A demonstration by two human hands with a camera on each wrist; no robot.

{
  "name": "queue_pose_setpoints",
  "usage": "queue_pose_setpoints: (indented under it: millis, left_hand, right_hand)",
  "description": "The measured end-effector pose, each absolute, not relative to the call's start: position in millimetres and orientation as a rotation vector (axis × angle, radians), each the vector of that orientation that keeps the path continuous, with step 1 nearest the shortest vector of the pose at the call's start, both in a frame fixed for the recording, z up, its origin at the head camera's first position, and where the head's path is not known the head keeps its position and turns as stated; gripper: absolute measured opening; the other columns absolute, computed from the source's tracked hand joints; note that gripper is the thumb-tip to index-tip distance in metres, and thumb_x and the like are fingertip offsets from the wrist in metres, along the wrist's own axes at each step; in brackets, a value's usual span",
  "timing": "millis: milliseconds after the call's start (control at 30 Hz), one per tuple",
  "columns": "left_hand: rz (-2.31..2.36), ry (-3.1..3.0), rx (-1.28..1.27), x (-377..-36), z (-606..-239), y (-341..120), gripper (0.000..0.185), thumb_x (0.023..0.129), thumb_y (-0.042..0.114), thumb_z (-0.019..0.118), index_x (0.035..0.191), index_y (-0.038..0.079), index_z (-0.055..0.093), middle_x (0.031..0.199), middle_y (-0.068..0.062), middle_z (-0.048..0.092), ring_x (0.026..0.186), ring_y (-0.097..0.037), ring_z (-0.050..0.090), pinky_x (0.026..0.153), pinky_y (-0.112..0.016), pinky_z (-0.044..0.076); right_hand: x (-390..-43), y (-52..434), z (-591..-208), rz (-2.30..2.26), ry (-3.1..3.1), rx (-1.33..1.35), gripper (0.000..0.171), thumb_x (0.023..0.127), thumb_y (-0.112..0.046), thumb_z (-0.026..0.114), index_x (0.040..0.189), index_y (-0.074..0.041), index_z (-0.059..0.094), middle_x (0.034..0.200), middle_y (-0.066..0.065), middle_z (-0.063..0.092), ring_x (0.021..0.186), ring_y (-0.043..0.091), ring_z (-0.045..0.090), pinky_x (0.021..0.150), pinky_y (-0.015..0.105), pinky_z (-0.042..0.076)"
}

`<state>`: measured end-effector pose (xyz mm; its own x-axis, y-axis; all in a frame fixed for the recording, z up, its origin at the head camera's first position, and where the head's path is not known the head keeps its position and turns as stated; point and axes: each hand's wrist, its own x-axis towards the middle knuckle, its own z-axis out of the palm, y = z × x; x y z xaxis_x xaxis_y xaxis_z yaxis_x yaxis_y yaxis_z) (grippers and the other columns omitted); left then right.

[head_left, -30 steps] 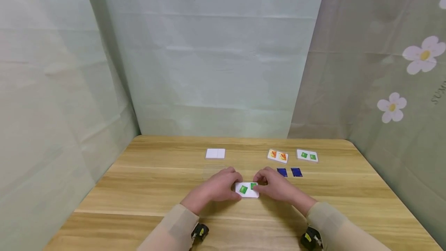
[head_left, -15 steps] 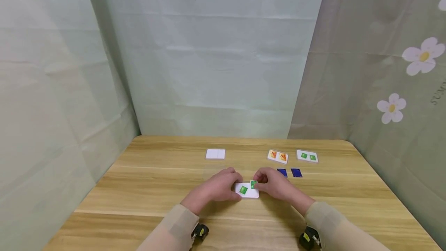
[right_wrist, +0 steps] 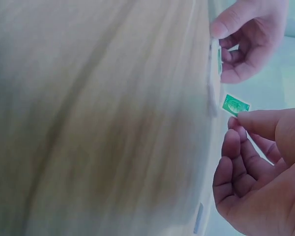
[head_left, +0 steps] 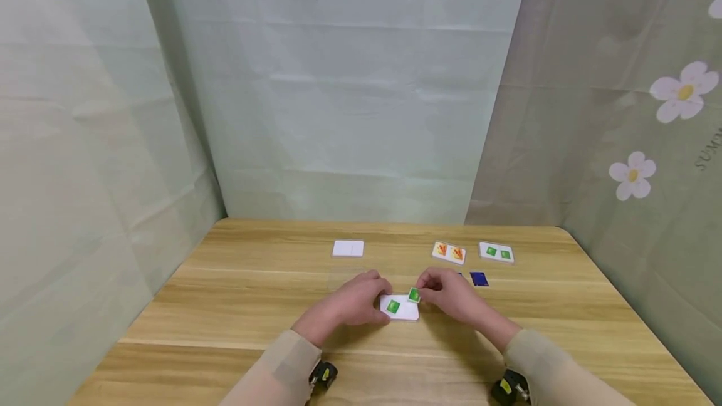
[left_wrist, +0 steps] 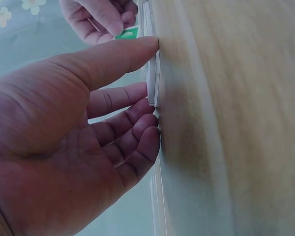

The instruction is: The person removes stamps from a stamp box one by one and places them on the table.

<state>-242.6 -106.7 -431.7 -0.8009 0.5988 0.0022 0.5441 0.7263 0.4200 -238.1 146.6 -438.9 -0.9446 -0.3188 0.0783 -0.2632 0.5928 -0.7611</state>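
My left hand (head_left: pixel 358 299) grips the left end of a white rectangular card (head_left: pixel 405 312), thumb at its near edge and fingers round the far side. A small green square (head_left: pixel 393 307) lies on the card's left half. Between thumb and fingertips, my right hand (head_left: pixel 454 296) pinches a second small green card (head_left: pixel 414 295) with a white border. In the right wrist view that green card (right_wrist: pixel 235 105) is raised off the white card and tilted. The left wrist view shows the left thumb (left_wrist: pixel 132 51) at the card's edge, close over the tabletop.
On the wooden table (head_left: pixel 237 306), a blank white card (head_left: pixel 348 248) and a faint transparent sheet (head_left: pixel 340 277) lie behind the left hand. Back right are a card with two orange pictures (head_left: pixel 449 252), one with two green squares (head_left: pixel 496 252), and a dark blue card (head_left: pixel 479 279). Another blue one is mostly hidden.
My right hand has lifted the small green card off the white card's right half and moved slightly right and back. The left hand stays on the white card.
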Motion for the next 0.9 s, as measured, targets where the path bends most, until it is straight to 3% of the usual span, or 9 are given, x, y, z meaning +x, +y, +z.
queue_pose_setpoints:
  millis: [900]
  left_hand:
    - [0.618,2.796,0.924,-244,-433,-107,0.045,0.089,0.022,0.095,0.126,0.007,0.075,0.117,-0.001,0.064,0.100,-0.013,0.055,0.093,-0.032,0.053]
  right_hand:
    - [-235,210,-434,-1.130,2.878,-0.394,0.007,0.103,-0.008,0.078,0.099,-0.010,0.072,0.095,-0.001,0.069,0.088,0.017,0.059,0.075,0.032,0.052]
